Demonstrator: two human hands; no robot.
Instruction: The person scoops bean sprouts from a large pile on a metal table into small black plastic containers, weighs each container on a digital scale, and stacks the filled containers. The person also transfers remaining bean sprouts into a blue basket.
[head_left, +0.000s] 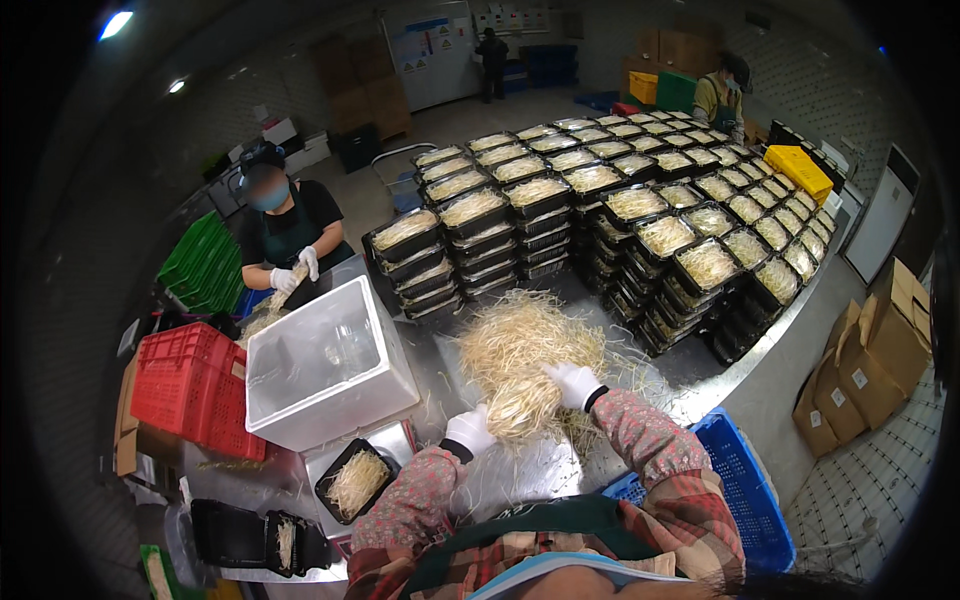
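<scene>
Both my hands wear white gloves and hold a thick bundle of bean sprouts (523, 405) from opposite sides. My left hand (471, 431) grips its lower left end, and my right hand (575, 385) its upper right side; the fingers are partly buried in the strands. Just beyond lies a loose pile of bean sprouts (534, 326) on the metal table (536, 472). Left of my left forearm, a black plastic tray (345, 457) with some sprouts in it rests on a flat metal platform (399, 444), apparently a scale.
A white foam box (330, 412) and red crate (187, 382) stand left. Stacked filled trays (487, 232) line the far table. More black trays (229, 532) lie lower left; a blue crate (750, 495) is at right. A co-worker (292, 225) handles sprouts across the left side.
</scene>
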